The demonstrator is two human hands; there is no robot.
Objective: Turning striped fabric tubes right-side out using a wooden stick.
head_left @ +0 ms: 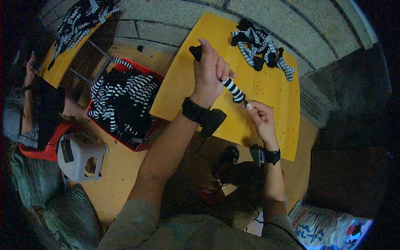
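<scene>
Bare yellow board (266, 89) under and around my hands, open from its near edge up to the middle. Far end is taken by a heap of striped socks (261, 49); the near-left part toward the stone wall (175, 16) is free. To my left, the red crate (146, 143) is piled with striped socks, no room inside it. A grey plastic stool (81, 156) lies tipped beside it, and another person (25, 108) sits further left. A printed sack (325, 227) blocks my lower right. Dark clutter (229, 166) sits between my forearms.
</scene>
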